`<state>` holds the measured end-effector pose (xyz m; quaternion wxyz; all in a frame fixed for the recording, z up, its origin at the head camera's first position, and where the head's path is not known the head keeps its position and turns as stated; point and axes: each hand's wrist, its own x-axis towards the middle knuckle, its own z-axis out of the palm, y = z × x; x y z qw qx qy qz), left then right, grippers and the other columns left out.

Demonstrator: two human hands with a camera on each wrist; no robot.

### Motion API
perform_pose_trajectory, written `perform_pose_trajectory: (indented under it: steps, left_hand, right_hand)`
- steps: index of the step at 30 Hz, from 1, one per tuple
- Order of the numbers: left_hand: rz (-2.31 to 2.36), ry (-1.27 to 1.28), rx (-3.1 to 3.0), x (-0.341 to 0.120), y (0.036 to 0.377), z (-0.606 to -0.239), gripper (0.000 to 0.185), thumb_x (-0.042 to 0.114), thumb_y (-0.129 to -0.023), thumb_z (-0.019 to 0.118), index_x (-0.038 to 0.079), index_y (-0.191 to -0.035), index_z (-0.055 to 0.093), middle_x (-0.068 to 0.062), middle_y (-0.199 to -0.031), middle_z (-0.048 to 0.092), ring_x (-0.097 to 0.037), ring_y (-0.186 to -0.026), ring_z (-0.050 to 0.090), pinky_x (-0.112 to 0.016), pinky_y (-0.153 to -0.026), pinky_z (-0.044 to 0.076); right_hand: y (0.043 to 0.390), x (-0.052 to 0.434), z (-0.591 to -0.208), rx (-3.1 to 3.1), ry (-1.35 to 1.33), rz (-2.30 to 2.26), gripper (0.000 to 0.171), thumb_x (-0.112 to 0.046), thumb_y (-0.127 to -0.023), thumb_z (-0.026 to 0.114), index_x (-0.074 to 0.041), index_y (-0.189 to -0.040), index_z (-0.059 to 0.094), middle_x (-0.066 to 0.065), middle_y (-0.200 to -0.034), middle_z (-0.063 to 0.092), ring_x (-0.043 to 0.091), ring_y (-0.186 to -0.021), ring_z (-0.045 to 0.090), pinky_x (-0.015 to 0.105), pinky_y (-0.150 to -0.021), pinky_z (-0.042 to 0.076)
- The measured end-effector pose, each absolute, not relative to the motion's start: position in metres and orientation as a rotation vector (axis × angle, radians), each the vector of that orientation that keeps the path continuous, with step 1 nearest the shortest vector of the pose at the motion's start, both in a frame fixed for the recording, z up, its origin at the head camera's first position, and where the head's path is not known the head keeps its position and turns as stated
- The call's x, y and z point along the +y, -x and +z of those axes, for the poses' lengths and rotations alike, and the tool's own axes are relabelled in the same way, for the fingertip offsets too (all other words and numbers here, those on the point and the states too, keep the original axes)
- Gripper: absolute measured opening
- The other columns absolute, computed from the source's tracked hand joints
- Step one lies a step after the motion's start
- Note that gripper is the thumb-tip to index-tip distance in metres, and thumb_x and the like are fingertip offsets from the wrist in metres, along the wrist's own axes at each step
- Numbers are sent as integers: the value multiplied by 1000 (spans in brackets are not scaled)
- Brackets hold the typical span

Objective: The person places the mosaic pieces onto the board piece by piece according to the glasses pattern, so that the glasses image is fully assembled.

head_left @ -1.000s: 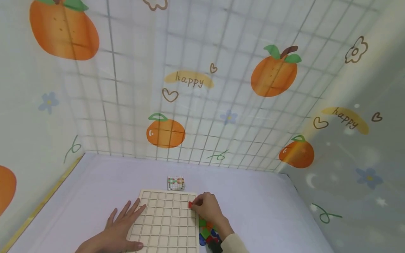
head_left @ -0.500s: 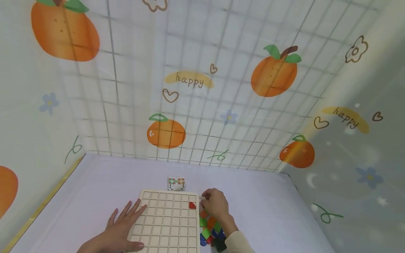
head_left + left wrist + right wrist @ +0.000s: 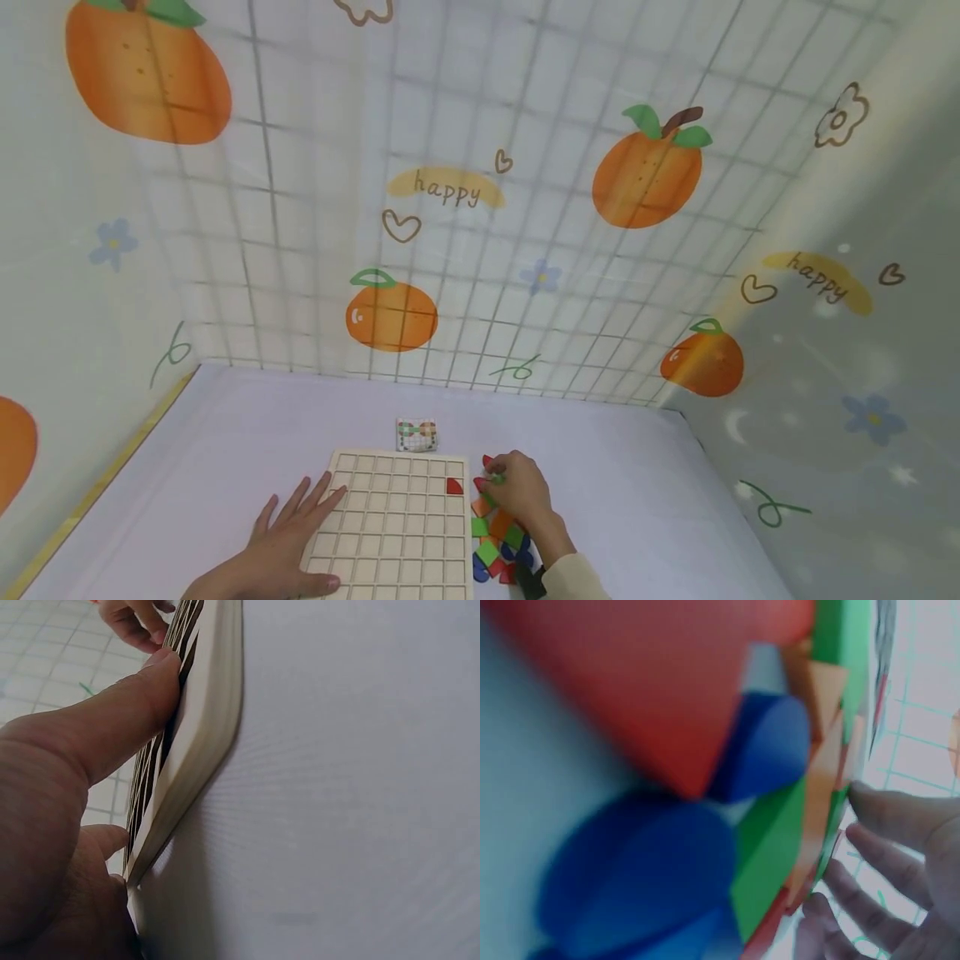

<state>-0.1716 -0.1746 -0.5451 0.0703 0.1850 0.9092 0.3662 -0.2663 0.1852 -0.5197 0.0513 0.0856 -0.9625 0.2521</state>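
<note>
One pale wooden grid board (image 3: 393, 529) lies flat on the lilac tabletop (image 3: 247, 433), its square cells in even rows, all bare but for a single red quarter-round tile (image 3: 454, 487) seated in the cell at its far right corner. My left hand (image 3: 281, 542) rests on the board's near left part, fingers spread straight and flat, gripping nothing. My right hand (image 3: 517, 492) is just off the board's right edge, fingers curled over the far end of a heap of small coloured tiles (image 3: 497, 537); something green shows at my fingertips, but I cannot tell whether I pinch it or only touch it.

From the head the board shows as a rectangle, its long axis running away from me toward the patterned wall, with a small pattern card (image 3: 416, 434) just beyond its far edge. The left wrist view gives what the head cannot: the board's thick cream side wall (image 3: 202, 727) seen edge on, my thumb (image 3: 112, 727) pressed on its slatted top. The right wrist view sits almost inside the heap, showing blurred red, blue, green and orange tile faces close up, with my fingers (image 3: 885, 877) loosely bent beside them
</note>
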Motion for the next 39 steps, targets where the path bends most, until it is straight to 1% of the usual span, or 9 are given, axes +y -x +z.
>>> perform_pose_trajectory:
  steps: [4, 9, 13, 17, 22, 28, 33, 36, 39]
  left_hand:
    - [1160, -579, 2759, -176, 170, -549, 110, 58, -68, 80, 8, -153, 31, -27, -160, 8, -54, -141, -4, -69, -100, -21]
    - [1159, -621, 2783, -176, 170, -553, 110, 57, -68, 80, 8, -153, 31, -27, -159, 10, -55, -141, -1, -73, -100, -16]
    - [1146, -632, 2784, -176, 170, -554, 110, 57, -69, 80, 9, -154, 30, -25, -160, 10, -55, -141, -1, -73, -101, -15]
    - [1158, -620, 2776, -176, 170, -553, 110, 57, -69, 80, 10, -154, 30, -25, -160, 9, -55, -141, -2, -70, -101, -19]
    - [1135, -594, 2752, -176, 171, -549, 112, 59, -68, 79, 9, -154, 29, -25, -161, 6, -54, -141, -4, -70, -101, -19]
    - [1069, -534, 2735, -176, 172, -544, 117, 64, -64, 78, 12, -155, 27, -21, -162, 3, -50, -143, -7, -68, -101, -22]
    - [1071, -539, 2735, -176, 173, -544, 117, 63, -65, 78, 11, -155, 27, -22, -162, 3, -50, -143, -7, -70, -101, -20]
    - [1065, -545, 2745, -176, 173, -547, 116, 64, -65, 78, 11, -155, 27, -21, -162, 4, -50, -143, -6, -70, -101, -19]
    - [1074, -552, 2751, -176, 174, -549, 116, 64, -65, 78, 12, -155, 27, -21, -162, 4, -50, -143, -6, -70, -101, -20]
  right_hand:
    - [264, 186, -522, -2942, -410, 727, 16, -26, -75, 86, -17, -87, 78, -7, -87, 63, 18, -86, 53, 38, -73, 48]
    - [260, 191, -518, -3017, -569, 738, 14, -29, -71, 88, -23, -77, 76, -18, -77, 61, 14, -80, 48, 39, -72, 42]
    - [256, 195, -513, -3043, -637, 581, 15, -32, -69, 88, -25, -76, 77, -22, -72, 59, 12, -77, 46, 40, -72, 41]
    - [256, 196, -510, -3049, -667, 471, 16, -32, -68, 89, -25, -77, 78, -23, -72, 56, 10, -75, 45, 37, -71, 40]
    - [258, 194, -509, -3032, -716, 449, 17, -28, -69, 87, -22, -82, 79, -21, -72, 59, 8, -73, 45, 33, -71, 42]
    - [260, 193, -510, -3032, -724, 473, 17, -25, -70, 86, -20, -84, 79, -19, -71, 60, 8, -71, 45, 27, -65, 43]
    - [264, 188, -508, -2924, -725, 435, 9, -22, -71, 83, -23, -76, 75, -17, -73, 62, 8, -69, 45, 30, -66, 42]
    - [268, 180, -507, -2847, -755, 485, 9, -20, -73, 81, -24, -75, 74, -16, -77, 64, 8, -70, 47, 33, -68, 42]
    - [272, 168, -507, -2808, -830, 557, 10, -18, -73, 81, -24, -78, 75, -16, -81, 66, 7, -73, 49, 35, -70, 43]
